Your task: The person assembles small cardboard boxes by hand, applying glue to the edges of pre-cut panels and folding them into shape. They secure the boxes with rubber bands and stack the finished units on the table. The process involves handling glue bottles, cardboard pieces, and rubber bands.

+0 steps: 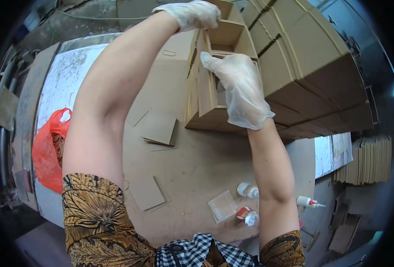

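Observation:
Both my hands wear thin, clear plastic gloves. At the far end of an open brown cardboard box (204,91), my left hand (193,16) curls its fingers over the box's edge. My right hand (241,86) is bent down over the nearer compartment of that box. Its thumb points left across the wall, while its other fingers are curled and mostly hidden below the hand. What they hold, if anything, does not show. A divided compartment (226,36) lies open between my two hands.
Tall stacked cardboard boxes (304,58) stand right of the open one. Flat cardboard pieces (159,128) lie on the table. Nearer are a white bottle (248,190), a clear plastic packet (222,206) and a glue bottle (307,202). A red plastic bag (47,153) sits left.

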`<state>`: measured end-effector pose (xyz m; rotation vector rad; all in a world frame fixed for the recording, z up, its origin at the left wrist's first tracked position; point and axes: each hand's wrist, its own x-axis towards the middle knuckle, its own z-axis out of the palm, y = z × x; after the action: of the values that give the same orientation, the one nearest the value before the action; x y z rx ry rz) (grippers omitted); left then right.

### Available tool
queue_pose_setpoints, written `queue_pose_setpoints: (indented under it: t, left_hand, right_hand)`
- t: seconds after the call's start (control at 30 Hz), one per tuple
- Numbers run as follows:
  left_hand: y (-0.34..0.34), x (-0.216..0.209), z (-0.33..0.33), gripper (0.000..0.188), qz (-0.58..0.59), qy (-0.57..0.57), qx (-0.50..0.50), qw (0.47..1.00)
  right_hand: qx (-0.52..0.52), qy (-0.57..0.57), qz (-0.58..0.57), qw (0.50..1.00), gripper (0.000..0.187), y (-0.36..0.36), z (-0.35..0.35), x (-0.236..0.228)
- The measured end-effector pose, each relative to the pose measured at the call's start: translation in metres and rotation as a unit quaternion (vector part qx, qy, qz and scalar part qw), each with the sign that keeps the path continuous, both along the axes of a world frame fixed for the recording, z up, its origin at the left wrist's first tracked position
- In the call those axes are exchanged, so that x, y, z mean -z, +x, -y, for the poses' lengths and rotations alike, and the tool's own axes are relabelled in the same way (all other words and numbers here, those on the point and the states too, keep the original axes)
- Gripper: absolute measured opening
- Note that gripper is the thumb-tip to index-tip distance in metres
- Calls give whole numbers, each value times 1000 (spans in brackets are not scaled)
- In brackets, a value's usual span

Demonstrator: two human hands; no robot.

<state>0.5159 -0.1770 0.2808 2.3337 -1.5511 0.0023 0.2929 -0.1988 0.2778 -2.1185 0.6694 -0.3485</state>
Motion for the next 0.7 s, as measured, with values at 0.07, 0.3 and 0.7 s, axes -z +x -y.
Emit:
queue_pose_setpoints:
  t: [0.07, 0.3, 0.7]
  left_hand:
    - [1, 6, 19, 37, -7, 30, 3, 1000]
    - [15, 31, 31, 38, -76, 9, 6, 997]
    - [-11, -3, 6, 31, -54, 109, -97, 988]
  right_hand:
    - [19, -19, -51, 998, 55, 5, 2, 0]
    - [-6, -48, -50, 998, 57, 16, 14, 20]
    - [9, -32, -92, 995, 50, 29, 10, 6]
